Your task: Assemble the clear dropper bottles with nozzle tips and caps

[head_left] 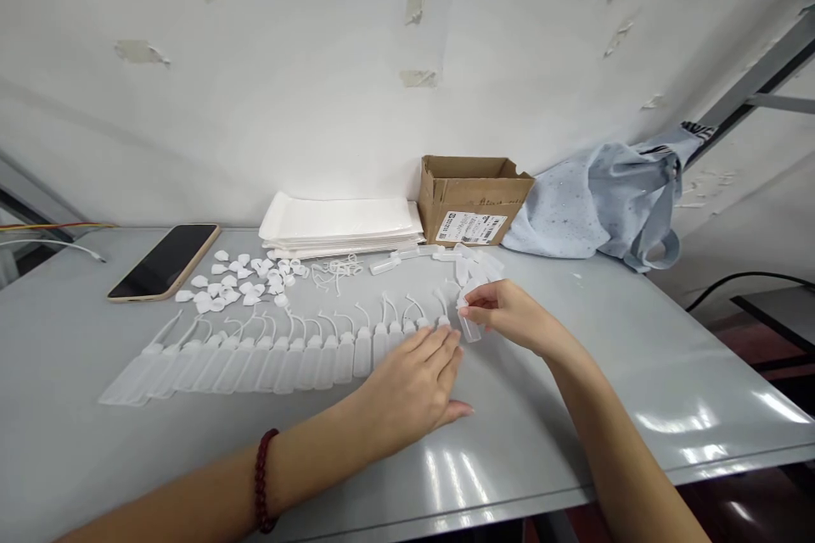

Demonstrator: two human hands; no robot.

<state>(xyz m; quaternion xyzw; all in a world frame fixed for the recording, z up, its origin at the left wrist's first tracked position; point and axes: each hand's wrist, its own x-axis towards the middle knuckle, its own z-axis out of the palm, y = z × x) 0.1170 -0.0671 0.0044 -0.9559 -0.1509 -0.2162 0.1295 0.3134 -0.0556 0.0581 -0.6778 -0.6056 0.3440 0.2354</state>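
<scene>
A row of flat translucent plastic bottles [277,363], each with a thin white cord at its neck, lies side by side across the table. My left hand [417,386] rests flat over the row's right end, fingers stretched out, covering the bottles under it. In my right hand [503,312] another small translucent bottle [469,327] is pinched between thumb and fingers, just right of the row. Behind that hand lies a small group of loose clear bottles [479,265]. Several white caps [245,282] are scattered behind the row, beside a tangle of white cords [337,271].
A phone [164,261] lies at the left of the grey table [541,433]. Against the wall are a stack of white sheets or envelopes [337,221], an open cardboard box [471,202] and a light blue cloth bag [592,199]. The table's front edge runs below my arms.
</scene>
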